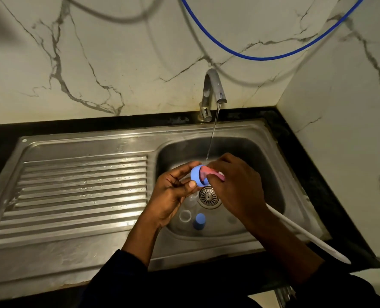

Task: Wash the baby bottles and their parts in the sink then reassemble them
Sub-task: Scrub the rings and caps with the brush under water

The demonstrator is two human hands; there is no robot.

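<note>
Washing stage, over the sink (273,152). The left hand (173,194) pinches a blue collar ring (195,177) under the running tap (213,87). The right hand (235,185) grips a white-handled brush (306,236), its pink head (206,172) pushed into the ring. A blue cap (199,221) and a clear part (185,215) lie in the basin below, seemingly awaiting their turn. Next move, likely: rinse the ring, set it aside, lift another part.

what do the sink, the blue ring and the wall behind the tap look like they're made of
Sink: brushed stainless steel, by its grey metallic sheen and pressed drain ridges. Blue ring, held by the left hand: likely matte moulded plastic, evenly coloured, no glare. Wall: smooth white marble or marble-look tile, grey veins; which one cannot be told.
</note>
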